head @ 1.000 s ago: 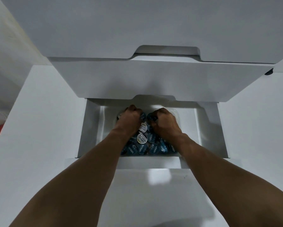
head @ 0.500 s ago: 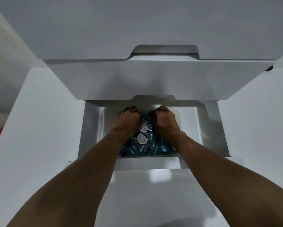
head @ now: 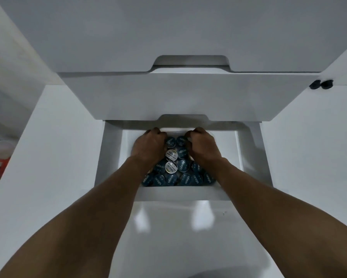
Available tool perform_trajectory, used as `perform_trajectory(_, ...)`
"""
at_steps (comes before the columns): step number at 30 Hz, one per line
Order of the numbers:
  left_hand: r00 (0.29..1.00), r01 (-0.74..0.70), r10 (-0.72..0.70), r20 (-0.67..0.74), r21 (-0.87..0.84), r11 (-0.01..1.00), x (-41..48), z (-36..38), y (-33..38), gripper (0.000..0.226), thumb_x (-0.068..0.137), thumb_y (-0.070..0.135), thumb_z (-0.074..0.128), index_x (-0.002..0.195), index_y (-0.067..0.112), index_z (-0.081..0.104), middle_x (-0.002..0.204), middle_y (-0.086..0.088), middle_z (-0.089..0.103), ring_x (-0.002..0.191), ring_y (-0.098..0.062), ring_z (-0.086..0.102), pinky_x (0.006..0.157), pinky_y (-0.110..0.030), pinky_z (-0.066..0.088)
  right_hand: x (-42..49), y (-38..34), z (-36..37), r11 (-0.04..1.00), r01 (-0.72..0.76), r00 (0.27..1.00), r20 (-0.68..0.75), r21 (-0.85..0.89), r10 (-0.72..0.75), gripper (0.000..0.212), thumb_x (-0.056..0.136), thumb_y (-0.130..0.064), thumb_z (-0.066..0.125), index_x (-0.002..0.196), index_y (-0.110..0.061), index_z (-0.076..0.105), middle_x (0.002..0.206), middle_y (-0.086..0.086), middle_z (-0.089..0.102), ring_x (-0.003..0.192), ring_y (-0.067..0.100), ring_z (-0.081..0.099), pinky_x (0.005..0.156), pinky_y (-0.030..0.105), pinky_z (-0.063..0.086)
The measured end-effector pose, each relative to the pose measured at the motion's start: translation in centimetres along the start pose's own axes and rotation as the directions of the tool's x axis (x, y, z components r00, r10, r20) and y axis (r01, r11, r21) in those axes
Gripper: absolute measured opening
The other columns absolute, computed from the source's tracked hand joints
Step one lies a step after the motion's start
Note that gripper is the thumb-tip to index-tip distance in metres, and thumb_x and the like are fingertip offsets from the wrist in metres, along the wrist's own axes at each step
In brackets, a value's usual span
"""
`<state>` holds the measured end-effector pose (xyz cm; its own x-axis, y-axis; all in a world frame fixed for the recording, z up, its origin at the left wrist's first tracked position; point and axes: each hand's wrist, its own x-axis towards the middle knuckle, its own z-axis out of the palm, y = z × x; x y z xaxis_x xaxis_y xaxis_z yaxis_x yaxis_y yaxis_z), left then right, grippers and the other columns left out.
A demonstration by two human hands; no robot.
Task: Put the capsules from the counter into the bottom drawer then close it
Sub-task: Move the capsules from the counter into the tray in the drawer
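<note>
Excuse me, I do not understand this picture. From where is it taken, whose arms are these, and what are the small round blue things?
There is no machine here. A person wears a camera on the head, so you look down along their two bare arms. The left hand and right hand reach into the open bottom drawer of a white cabinet. In the drawer lies a heap of coffee capsules, most with dark blue lids, two with silver lids. They seem to sit in a clear container, but its edges are hard to see. Both hands are curled at the far side of the heap; what exactly the fingers hold is hidden. Above, a closed upper drawer overhangs.
</note>
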<state>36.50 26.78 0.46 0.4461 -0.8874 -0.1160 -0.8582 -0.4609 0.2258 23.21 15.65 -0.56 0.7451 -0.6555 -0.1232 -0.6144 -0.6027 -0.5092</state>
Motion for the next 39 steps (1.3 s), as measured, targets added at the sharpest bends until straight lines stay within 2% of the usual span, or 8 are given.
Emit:
perform_trajectory(5, 0.995, 0.091, -0.093, -0.047, -0.026, 0.995, -2.3, -1.4, 1.3, 0.025, 0.091, 0.023, 0.055, 0.113, 0.010, 0.058, 0.107, -0.008, 0.060, 0.096, -0.026, 0.057, 0.077, -0.036, 0.050, -1.8, -0.2, -2.1, 0.999, 0.043, 0.998, -0.044, -0.015, -0.043, 0.028, 0.096, -0.023, 0.047, 0.113, -0.005, 0.060, 0.115, 0.012, 0.058, 0.098, 0.024, 0.054, 0.081, 0.031, 0.043)
perform_trajectory(12, 0.978, 0.029, -0.015, -0.206, 0.067, 0.997, -6.8, -4.9, 4.7, 0.031, 0.095, 0.030, 0.047, 0.118, 0.010, 0.053, 0.113, -0.012, 0.060, 0.095, -0.028, 0.060, 0.078, -0.036, 0.050, -5.8, -1.5, -6.8, 0.986, 0.085, 0.984, -0.142, -0.145, -0.106, 0.038, 0.096, -0.030, 0.051, 0.126, -0.008, 0.055, 0.122, 0.012, 0.057, 0.112, 0.028, 0.054, 0.097, 0.037, 0.044)
perform_trajectory(14, 0.969, 0.006, 0.016, -0.248, 0.085, 0.996, -8.1, -6.3, 5.9, 0.029, 0.096, 0.029, 0.047, 0.115, 0.009, 0.053, 0.110, -0.013, 0.061, 0.091, -0.029, 0.060, 0.076, -0.036, 0.050, -7.6, -2.0, -8.3, 0.980, 0.092, 0.975, -0.186, -0.176, -0.125, 0.039, 0.096, -0.030, 0.051, 0.128, -0.008, 0.054, 0.122, 0.013, 0.057, 0.111, 0.028, 0.055, 0.096, 0.036, 0.045)
perform_trajectory(17, 0.951, -0.035, 0.055, -0.306, 0.070, 0.997, -10.3, -7.9, 7.8, 0.033, 0.096, 0.029, 0.048, 0.120, 0.007, 0.053, 0.113, -0.014, 0.060, 0.093, -0.029, 0.061, 0.081, -0.037, 0.052, -10.8, -2.6, -10.2, 0.977, 0.086, 0.958, -0.254, -0.195, -0.135, 0.037, 0.095, -0.026, 0.048, 0.126, -0.008, 0.056, 0.121, 0.014, 0.058, 0.107, 0.030, 0.057, 0.090, 0.036, 0.047)
perform_trajectory(26, 0.897, -0.185, 0.203, -0.392, 0.084, 0.979, -17.2, -9.8, 14.8, 0.031, 0.091, 0.025, 0.051, 0.115, 0.005, 0.055, 0.113, -0.017, 0.058, 0.100, -0.036, 0.056, 0.083, -0.041, 0.049, -22.7, -1.3, -13.9, 0.977, -0.028, 0.930, -0.365, -0.211, -0.052, 0.036, 0.092, -0.026, 0.047, 0.122, -0.008, 0.057, 0.123, 0.014, 0.057, 0.113, 0.032, 0.054, 0.091, 0.039, 0.048)
perform_trajectory(31, 0.868, -0.267, 0.287, -0.405, 0.105, 0.958, -19.1, -10.7, 20.1, 0.027, 0.091, 0.021, 0.048, 0.111, 0.005, 0.055, 0.108, -0.017, 0.057, 0.095, -0.037, 0.057, 0.079, -0.042, 0.046, -27.6, 1.7, -16.8, 0.974, -0.108, 0.908, -0.418, -0.200, 0.015, 0.035, 0.094, -0.027, 0.047, 0.122, -0.009, 0.056, 0.120, 0.013, 0.056, 0.110, 0.032, 0.053, 0.087, 0.041, 0.049)
perform_trajectory(34, 0.848, -0.307, 0.327, -0.417, 0.116, 0.945, -19.4, -11.0, 23.4, 0.030, 0.092, 0.023, 0.048, 0.115, 0.005, 0.054, 0.111, -0.017, 0.056, 0.098, -0.036, 0.055, 0.081, -0.043, 0.047, -29.5, 3.7, -19.1, 0.970, -0.137, 0.891, -0.453, -0.202, 0.031, 0.035, 0.094, -0.028, 0.047, 0.120, -0.007, 0.057, 0.120, 0.013, 0.056, 0.109, 0.032, 0.053, 0.087, 0.041, 0.048)
perform_trajectory(39, 0.831, -0.320, 0.349, -0.433, 0.141, 0.937, -18.1, -11.1, 30.1, 0.030, 0.094, 0.026, 0.046, 0.114, 0.005, 0.053, 0.112, -0.016, 0.055, 0.100, -0.035, 0.054, 0.080, -0.041, 0.045, -31.3, 8.6, -23.2, 0.966, -0.165, 0.866, -0.499, -0.198, 0.046, 0.034, 0.094, -0.028, 0.047, 0.118, -0.006, 0.057, 0.119, 0.013, 0.056, 0.108, 0.031, 0.054, 0.087, 0.041, 0.048)
